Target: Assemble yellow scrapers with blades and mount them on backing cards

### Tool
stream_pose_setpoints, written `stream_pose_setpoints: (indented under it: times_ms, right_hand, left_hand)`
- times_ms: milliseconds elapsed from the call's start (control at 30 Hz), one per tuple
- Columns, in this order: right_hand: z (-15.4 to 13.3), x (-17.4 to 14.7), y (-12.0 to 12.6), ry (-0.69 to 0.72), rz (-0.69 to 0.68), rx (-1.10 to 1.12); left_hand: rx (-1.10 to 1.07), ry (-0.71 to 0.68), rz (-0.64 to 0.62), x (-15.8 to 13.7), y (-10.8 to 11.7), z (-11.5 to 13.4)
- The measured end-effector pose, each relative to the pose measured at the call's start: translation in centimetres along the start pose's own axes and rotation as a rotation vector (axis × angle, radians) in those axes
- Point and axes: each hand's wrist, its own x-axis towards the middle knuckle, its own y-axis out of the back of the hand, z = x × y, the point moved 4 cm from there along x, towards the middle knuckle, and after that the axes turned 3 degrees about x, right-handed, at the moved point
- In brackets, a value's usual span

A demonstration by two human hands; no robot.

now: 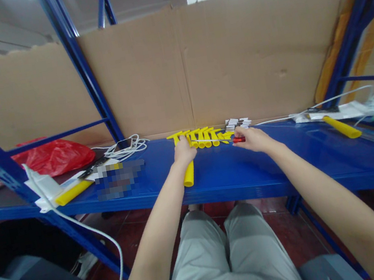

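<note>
Blue shelf edge [225, 195] near held yellow handle [188, 176]

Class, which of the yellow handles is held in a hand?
The yellow handle in the left hand, its round end pointing toward the person's knees; the other yellow handles sit on the blue shelf, unheld.

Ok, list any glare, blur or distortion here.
Head view: glare whitens the background above the cardboard; blue posts splay outward, likely wide-lens distortion; blocky pixels cover a patch of the table; small yellow pieces by the right hand look soft.
</note>
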Motion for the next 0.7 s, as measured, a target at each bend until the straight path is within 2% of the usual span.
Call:
stream_pose_setpoints:
  times_ms: [200,300,467,700]
  right_hand:
    - [-0.27,-0.18,0.18,0.061,-0.046,0.064]
    - [-0.26,-0.12,0.10,0.048,-0.068,0.105]
    - [-0.03,0.04,0.26,-0.071,-0.021,-0.022]
    - [-0.33,-0.17,0.44,-0.010,-0.011,-0.042]
  left_hand:
    - [0.002,-0.002,-0.004,0.03,0.09,0.02]
    - [-0.004,-0.003,-0.004,0.02,0.07,0.03]
    - [-0.015,-0.017,-0.001,-0.16,0.09,0.18]
    - [0.002,-0.014,-0.015,-0.23,0.16,0.26]
